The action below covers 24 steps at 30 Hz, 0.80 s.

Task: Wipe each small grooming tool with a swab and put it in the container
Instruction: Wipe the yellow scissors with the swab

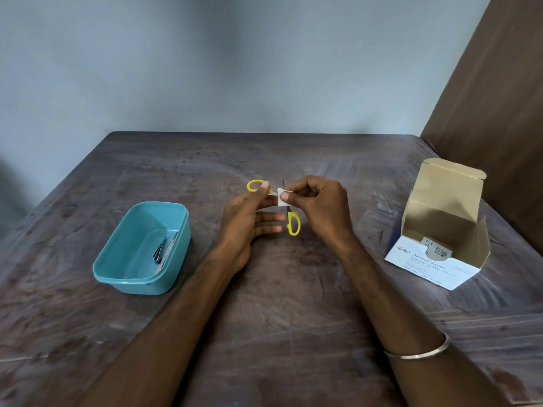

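Above the middle of a dark wooden table [293, 289], a person's left hand [249, 218] holds small yellow-handled scissors [293, 224] spread open, thumb and forefinger pinching them near the pivot while the other fingers lie straight. The right hand [317, 207] pinches a small white swab [282, 198] against a blade. To the left stands a teal container [138, 277] with metal grooming tools [160, 251] inside; to the right sits an opened box of alcohol swabs [440, 230], and a metal bangle [420, 351] circles the right forearm.
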Each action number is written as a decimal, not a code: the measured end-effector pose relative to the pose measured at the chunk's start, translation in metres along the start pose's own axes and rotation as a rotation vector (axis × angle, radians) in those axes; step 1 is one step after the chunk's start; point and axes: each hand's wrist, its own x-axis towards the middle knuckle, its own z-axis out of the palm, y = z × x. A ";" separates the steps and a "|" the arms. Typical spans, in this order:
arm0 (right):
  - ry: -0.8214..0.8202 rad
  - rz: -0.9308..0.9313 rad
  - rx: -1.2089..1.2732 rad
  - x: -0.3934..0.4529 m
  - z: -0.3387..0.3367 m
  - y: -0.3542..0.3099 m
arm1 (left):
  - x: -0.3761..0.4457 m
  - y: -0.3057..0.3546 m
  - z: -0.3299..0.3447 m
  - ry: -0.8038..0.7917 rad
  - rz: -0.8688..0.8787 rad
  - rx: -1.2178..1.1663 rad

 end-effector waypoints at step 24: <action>0.022 -0.150 -0.056 -0.005 0.004 -0.006 | 0.006 -0.012 -0.001 0.046 0.171 0.154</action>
